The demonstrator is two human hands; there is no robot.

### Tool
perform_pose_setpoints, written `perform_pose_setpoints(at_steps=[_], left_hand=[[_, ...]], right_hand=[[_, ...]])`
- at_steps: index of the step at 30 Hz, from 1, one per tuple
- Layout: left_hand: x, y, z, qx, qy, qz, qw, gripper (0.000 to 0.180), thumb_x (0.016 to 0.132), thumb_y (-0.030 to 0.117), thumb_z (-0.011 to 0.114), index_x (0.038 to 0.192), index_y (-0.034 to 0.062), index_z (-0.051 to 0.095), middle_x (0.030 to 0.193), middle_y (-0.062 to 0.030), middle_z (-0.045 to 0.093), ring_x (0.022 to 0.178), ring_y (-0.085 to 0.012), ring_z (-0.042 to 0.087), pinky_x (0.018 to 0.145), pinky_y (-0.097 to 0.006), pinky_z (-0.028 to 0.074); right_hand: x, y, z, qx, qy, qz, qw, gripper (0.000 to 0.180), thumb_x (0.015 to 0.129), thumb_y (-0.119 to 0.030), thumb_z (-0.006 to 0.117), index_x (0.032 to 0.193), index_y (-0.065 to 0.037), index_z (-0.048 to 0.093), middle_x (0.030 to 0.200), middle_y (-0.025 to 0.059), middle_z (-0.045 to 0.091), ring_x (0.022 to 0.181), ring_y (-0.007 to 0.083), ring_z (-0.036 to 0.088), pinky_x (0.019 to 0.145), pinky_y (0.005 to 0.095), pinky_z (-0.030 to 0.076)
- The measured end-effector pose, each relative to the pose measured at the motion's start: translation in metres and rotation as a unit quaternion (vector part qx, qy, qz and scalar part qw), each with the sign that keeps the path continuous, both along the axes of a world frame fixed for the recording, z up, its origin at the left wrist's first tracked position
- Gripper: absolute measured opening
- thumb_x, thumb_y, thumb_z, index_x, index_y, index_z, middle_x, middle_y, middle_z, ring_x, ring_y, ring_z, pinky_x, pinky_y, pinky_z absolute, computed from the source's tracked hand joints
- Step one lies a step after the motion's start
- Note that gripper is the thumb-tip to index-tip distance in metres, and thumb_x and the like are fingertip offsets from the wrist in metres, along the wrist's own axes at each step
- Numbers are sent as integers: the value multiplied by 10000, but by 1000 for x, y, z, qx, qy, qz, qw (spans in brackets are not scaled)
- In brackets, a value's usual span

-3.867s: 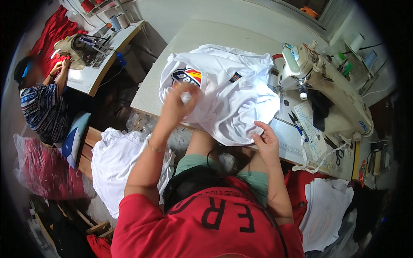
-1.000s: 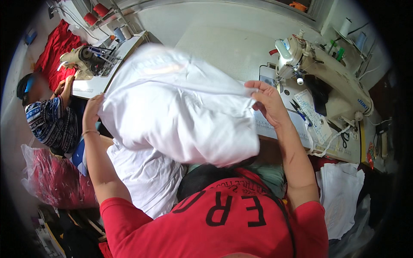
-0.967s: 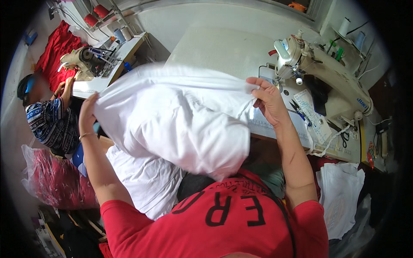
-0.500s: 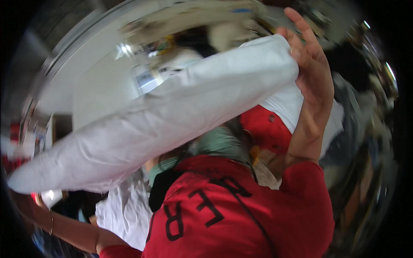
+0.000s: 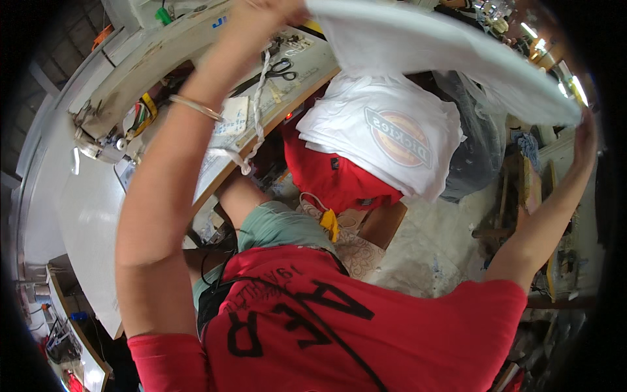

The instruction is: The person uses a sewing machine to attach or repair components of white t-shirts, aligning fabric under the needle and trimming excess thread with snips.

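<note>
A white fabric garment [image 5: 418, 46] is stretched between my raised hands, above a stack of white printed T-shirts [image 5: 353, 117]. At the top edge of the view my left hand [image 5: 277, 10] is closed on one end of it; some of its fingers are cut off. Far to the right, my right hand [image 5: 586, 134] grips the other end, slightly blurred. The stacked T-shirts lie on a red cloth bundle [image 5: 313, 170]. Part of the held garment hangs down to the back of the stack.
On my left is a sewing table [image 5: 85, 215] with black scissors [image 5: 282, 70], a white cord [image 5: 258, 108] and a machine part [image 5: 108, 147]. A grey plastic bag [image 5: 477, 163] stands beyond the stack. Wooden pieces [image 5: 526, 189] crowd the right side.
My view has turned rightward. The garment has swung from low left to the upper right, and both hands with it. The T-shirt stack now shows fully, and my left arm reaches up over the table.
</note>
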State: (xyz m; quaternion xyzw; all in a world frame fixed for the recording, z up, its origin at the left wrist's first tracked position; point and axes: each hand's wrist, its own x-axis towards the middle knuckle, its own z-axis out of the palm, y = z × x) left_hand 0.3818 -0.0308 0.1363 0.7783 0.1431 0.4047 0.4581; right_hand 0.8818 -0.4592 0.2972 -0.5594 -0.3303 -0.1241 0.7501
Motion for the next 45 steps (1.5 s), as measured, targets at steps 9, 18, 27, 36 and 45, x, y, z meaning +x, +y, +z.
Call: perform_pose_setpoints(at_steps=[9, 18, 27, 36, 45], left_hand=[[60, -58, -197, 239, 199, 140, 940, 356, 839, 114, 551, 1153, -54, 537, 1207, -237, 522, 1087, -384, 517, 973, -403, 411], [-324, -199, -183, -175, 395, 235, 871, 207, 869, 139, 580, 958, -42, 628, 920, -193, 648, 879, -260, 625, 787, -340, 472], [-502, -591, -344, -321, 488, 737, 338, 503, 871, 311, 575, 1297, 51, 509, 1311, -227, 485, 1245, -392, 423, 1028, -463, 339], [-473, -530, -334, -189, 461, 823, 272, 457, 843, 341, 608, 1235, 117, 541, 1224, -155, 531, 1106, -328, 486, 943, -446, 352], [-535, -436, -335, -198, 562, 657, 462, 379, 747, 89, 585, 1125, 117, 587, 1095, -100, 586, 1015, -297, 555, 830, -441, 440]], right_hand=[[-83, -96, -321, -669, -6, 43, 742, 320, 828, -95, 629, 1143, -46, 600, 1079, 42, 622, 1009, 188, 572, 890, 330, 437], [-356, 145, -282, -480, -7, 568, 669, 298, 873, -108, 610, 1159, -25, 593, 1106, 60, 633, 1067, 164, 565, 914, 304, 428], [-630, 203, -180, 94, -279, 889, 350, 185, 823, -146, 612, 994, -79, 637, 1038, 110, 659, 834, 206, 636, 737, 340, 505], [-739, 115, -169, 220, -122, 912, 323, 213, 802, -292, 650, 869, -90, 661, 828, 51, 661, 662, 153, 586, 568, 260, 484], [-732, 167, -147, 160, -353, 898, 207, 174, 829, -263, 588, 951, -154, 648, 924, 63, 658, 797, 171, 598, 651, 294, 489]])
